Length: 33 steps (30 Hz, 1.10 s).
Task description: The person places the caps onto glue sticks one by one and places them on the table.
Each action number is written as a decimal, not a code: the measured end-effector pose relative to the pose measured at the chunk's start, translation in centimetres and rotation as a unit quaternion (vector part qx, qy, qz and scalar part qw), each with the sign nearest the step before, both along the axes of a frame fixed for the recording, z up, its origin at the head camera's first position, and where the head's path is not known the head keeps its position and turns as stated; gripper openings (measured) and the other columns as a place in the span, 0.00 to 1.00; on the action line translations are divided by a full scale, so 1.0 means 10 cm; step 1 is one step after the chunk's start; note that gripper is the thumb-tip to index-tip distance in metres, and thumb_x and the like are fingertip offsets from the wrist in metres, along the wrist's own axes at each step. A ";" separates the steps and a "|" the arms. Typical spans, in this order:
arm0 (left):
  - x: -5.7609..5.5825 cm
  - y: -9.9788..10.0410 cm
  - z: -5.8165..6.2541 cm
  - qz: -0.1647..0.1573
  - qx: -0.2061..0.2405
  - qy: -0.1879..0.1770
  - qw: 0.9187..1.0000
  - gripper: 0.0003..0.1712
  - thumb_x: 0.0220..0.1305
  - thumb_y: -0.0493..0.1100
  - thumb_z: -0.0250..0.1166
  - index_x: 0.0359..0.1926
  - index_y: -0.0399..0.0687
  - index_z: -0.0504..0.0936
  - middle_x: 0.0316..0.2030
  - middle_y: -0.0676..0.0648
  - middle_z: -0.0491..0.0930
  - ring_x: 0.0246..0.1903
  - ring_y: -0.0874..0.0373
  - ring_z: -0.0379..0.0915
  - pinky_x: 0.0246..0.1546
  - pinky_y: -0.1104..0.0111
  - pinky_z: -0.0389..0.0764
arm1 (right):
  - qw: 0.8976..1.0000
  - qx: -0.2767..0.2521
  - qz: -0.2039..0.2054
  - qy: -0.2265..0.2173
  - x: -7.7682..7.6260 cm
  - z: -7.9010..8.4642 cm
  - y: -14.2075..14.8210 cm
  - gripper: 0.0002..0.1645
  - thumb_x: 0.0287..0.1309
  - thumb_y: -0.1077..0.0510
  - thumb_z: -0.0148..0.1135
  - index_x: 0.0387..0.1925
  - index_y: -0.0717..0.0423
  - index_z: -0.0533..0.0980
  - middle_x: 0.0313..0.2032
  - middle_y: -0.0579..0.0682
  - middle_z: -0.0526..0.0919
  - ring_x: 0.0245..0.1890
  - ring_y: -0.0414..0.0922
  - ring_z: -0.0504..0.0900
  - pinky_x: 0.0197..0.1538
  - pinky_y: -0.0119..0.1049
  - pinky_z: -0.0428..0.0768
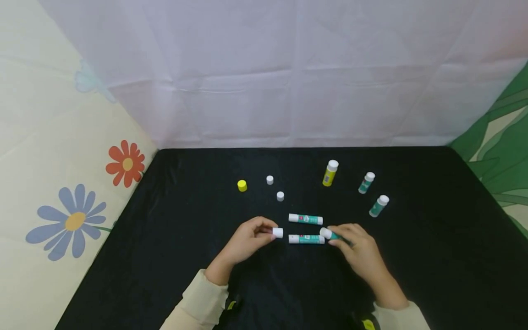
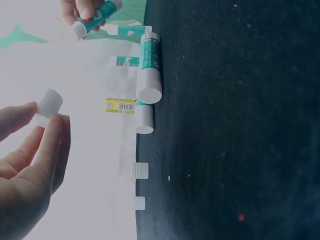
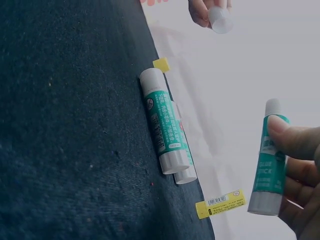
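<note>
Two bare hands are working above a black tabletop [image 1: 165, 275] as I am watching from afar through the head and wrist cameras. The left hand [image 1: 252, 237] is pinching a white cap [image 1: 278, 233] between thumb and fingers, its grip narrow. The right hand [image 1: 360, 247] is gripping a teal-labelled glue stick [image 3: 270, 165] — its narrower white end pointing toward the left hand in the head view, cap and stick staying apart.

Between the hands, two teal-and-white glue sticks are lying side by side: the farther stick [image 1: 305, 219] and the nearer stick [image 1: 306, 239]. The held stick is overlapping the nearer one's right end from above; I am seeing too little there to tell whether they are touching.

Beyond the left hand, a yellow cap [image 1: 242, 185] and two loose white caps, one farther [image 1: 270, 180] and one closer [image 1: 280, 196], are resting on the black surface. Beyond the right hand, a yellow glue stick [image 1: 329, 174] and two small teal sticks [image 1: 366, 183] are standing with white ends up. Cream sleeves [image 1: 202, 298] are covering both forearms — and a pale cloth [image 1: 247, 68] is hanging behind the table's far edge.
</note>
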<state>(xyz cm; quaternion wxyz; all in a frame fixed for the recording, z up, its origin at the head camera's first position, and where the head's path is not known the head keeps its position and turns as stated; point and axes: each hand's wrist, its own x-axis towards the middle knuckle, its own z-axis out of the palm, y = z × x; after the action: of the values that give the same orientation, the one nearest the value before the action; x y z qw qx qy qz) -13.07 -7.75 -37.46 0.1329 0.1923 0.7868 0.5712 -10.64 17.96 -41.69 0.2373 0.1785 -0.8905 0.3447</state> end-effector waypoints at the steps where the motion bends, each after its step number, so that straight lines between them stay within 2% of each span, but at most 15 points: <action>1: 0.00 0.00 0.00 -0.002 0.000 -0.001 1.000 0.09 0.54 0.29 0.57 0.38 0.32 0.74 0.34 0.42 0.74 0.32 0.57 0.69 0.33 0.74 0.72 | 1.000 0.001 0.000 -0.001 0.00 0.00 0.00 0.20 0.27 0.71 0.69 0.32 0.59 0.80 0.28 0.45 0.77 0.30 0.39 0.71 0.34 0.20 0.66; 14: 0.00 0.02 0.02 -0.011 -0.003 0.004 1.000 0.09 0.53 0.29 0.57 0.38 0.33 0.74 0.33 0.43 0.74 0.32 0.57 0.69 0.33 0.75 0.72 | 1.000 0.002 0.014 0.007 0.00 0.01 -0.02 0.21 0.26 0.71 0.69 0.32 0.60 0.79 0.28 0.46 0.77 0.30 0.39 0.71 0.34 0.21 0.66; 22: 0.01 0.04 -0.01 -0.015 0.007 0.005 1.000 0.09 0.53 0.29 0.57 0.38 0.32 0.74 0.33 0.42 0.73 0.33 0.57 0.70 0.33 0.75 0.72 | 1.000 0.008 0.014 -0.004 0.01 0.01 -0.04 0.20 0.27 0.70 0.69 0.32 0.60 0.79 0.28 0.45 0.77 0.31 0.39 0.71 0.34 0.22 0.67; 25: -0.01 0.04 -0.05 -0.019 0.015 0.008 1.000 0.09 0.53 0.29 0.57 0.38 0.32 0.74 0.34 0.42 0.74 0.33 0.57 0.70 0.32 0.74 0.72 | 1.000 0.010 0.012 -0.006 0.01 0.01 -0.04 0.20 0.27 0.69 0.70 0.32 0.60 0.79 0.28 0.45 0.77 0.31 0.39 0.72 0.34 0.23 0.68; 30: -0.07 0.04 -0.24 -0.022 0.015 0.011 1.000 0.09 0.54 0.32 0.58 0.38 0.36 0.75 0.34 0.45 0.74 0.32 0.60 0.70 0.32 0.73 0.73 | 1.000 0.009 0.020 0.008 0.00 0.00 -0.06 0.20 0.26 0.68 0.70 0.31 0.59 0.79 0.28 0.46 0.77 0.31 0.40 0.72 0.34 0.25 0.67; 33: -0.08 0.03 -0.30 -0.024 0.011 0.014 1.000 0.09 0.54 0.34 0.59 0.38 0.40 0.76 0.33 0.48 0.74 0.31 0.62 0.70 0.32 0.72 0.74 | 1.000 0.007 0.025 0.011 0.01 0.00 -0.07 0.20 0.25 0.68 0.70 0.31 0.60 0.79 0.28 0.45 0.77 0.31 0.40 0.72 0.35 0.25 0.67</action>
<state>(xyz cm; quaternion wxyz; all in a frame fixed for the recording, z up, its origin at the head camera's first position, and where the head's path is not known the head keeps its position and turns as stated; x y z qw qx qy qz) -13.90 -7.42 -40.46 0.1333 0.2202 0.7777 0.5735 -10.56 17.29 -41.73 0.2370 0.2056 -0.8857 0.3422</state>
